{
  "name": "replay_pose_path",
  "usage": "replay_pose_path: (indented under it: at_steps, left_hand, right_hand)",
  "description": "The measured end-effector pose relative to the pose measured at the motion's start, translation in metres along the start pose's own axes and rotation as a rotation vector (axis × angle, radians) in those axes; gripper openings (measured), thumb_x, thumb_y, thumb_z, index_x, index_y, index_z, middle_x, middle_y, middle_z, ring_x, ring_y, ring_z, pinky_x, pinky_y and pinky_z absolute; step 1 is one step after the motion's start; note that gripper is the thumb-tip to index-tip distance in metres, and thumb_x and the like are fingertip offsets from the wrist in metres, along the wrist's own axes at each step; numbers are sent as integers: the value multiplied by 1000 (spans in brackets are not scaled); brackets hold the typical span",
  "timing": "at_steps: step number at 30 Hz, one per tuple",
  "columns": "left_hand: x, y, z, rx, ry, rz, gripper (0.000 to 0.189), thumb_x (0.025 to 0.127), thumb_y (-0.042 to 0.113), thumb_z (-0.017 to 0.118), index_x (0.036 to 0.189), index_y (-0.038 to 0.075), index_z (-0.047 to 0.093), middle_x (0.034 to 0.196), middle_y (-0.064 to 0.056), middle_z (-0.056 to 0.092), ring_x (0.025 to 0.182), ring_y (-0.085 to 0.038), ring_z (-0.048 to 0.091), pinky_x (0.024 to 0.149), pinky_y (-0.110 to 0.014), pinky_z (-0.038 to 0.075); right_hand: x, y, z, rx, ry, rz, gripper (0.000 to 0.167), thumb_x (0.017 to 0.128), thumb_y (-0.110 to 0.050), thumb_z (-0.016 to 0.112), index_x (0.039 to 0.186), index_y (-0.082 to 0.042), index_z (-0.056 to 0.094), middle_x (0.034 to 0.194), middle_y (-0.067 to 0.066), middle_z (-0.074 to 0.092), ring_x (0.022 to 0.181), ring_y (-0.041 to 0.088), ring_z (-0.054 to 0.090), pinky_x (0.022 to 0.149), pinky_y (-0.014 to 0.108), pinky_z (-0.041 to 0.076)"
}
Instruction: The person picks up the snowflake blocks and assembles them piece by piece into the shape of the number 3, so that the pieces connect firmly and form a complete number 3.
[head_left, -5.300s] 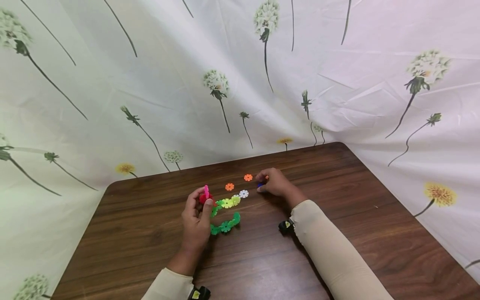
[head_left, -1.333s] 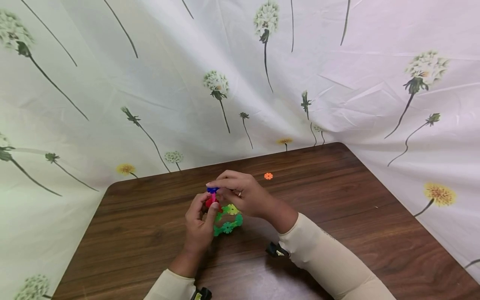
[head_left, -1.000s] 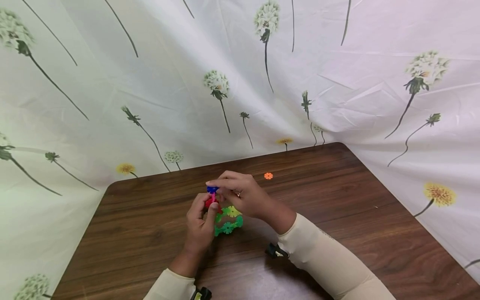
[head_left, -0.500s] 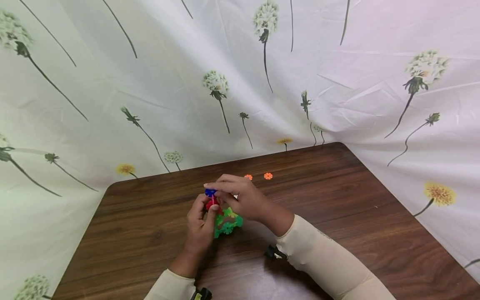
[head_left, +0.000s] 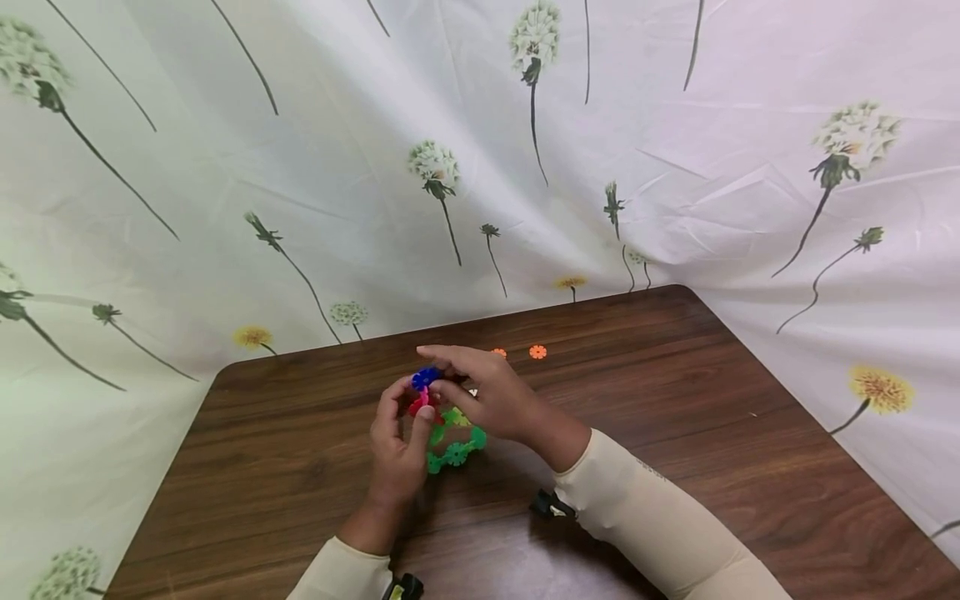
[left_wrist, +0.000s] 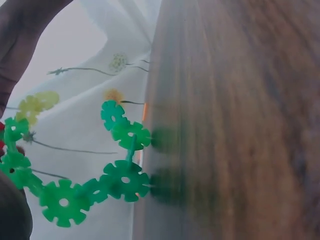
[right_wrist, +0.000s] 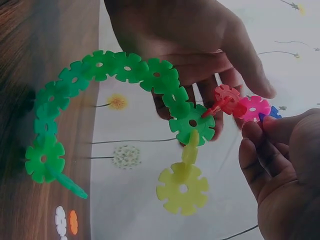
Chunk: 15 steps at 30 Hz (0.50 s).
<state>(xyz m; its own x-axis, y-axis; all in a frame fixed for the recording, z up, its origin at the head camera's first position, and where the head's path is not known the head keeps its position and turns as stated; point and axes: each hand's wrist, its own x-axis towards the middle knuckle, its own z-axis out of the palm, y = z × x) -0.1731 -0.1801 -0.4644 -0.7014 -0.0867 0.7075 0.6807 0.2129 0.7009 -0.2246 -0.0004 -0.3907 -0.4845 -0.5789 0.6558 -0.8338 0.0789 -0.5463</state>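
Note:
A chain of interlocking flower-shaped discs runs between the hands, with green discs [right_wrist: 127,67] in a curved row and a yellow disc [right_wrist: 182,189] on a side branch. My left hand [head_left: 397,450] holds the chain by its red disc [right_wrist: 227,100] and pink disc [right_wrist: 255,108], fingers behind and thumb in front. At the chain's upper end is a blue disc [head_left: 424,379], which my right hand [head_left: 498,396] pinches against the pink one. In the right wrist view, fingertips mostly cover the blue disc. Some green discs [left_wrist: 125,180] hang close to the tabletop.
Two loose orange discs [head_left: 537,352] lie on the brown wooden table [head_left: 300,433] beyond the right hand, one partly hidden. A white disc [right_wrist: 61,221] lies near them. A flower-printed cloth [head_left: 337,167] hangs behind the table.
My right hand has brought the blue disc leftward from the table to the pink disc. The blue disc has since tilted, and the right index finger has lifted. The left hand keeps its hold.

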Motion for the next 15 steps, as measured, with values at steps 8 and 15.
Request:
replay_pose_path:
  at_steps: [8,15]
  left_hand:
    - [11,16,2,-68,96,-21,20,108,-11,52,126,-16,59,118,1,67,104,-11,65,88,-14,57]
    - [44,33,-18,26,-46,28,6,103,-5,69,101,-11,71,105,-10,70,93,-7,66,82,-15,58]
  right_hand:
    - [-1,-3,3,16,19,39,52,103,1,72,152,2,55,105,14,75,91,20,77,84,20,63]
    - [0,-5,3,-22,41,20,52,102,0,73,151,2,55,107,13,77,91,19,77,81,20,62]
